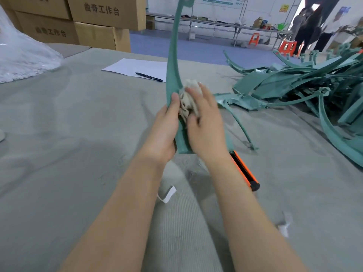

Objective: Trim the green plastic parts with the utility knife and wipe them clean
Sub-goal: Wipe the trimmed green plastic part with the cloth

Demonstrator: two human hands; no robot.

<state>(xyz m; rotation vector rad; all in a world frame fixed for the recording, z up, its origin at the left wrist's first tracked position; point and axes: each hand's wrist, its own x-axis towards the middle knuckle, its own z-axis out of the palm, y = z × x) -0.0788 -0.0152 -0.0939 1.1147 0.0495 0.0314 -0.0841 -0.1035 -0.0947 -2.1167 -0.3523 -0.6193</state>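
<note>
A long curved green plastic part (173,61) stands upright in front of me, its wide lower end near the cloth-covered table. My left hand (165,132) grips its lower left edge. My right hand (206,124) holds a crumpled whitish rag (187,104) against the part's face, fingers wrapped over the rag. An orange and black utility knife (245,171) lies on the table just right of my right forearm. A heap of more green plastic parts (306,89) lies at the right.
A white sheet of paper (135,68) with a dark pen (149,77) lies beyond the part. A clear plastic bag (23,55) sits far left, cardboard boxes (98,22) behind it. Small white scraps (168,195) lie near my forearms. People stand far back right.
</note>
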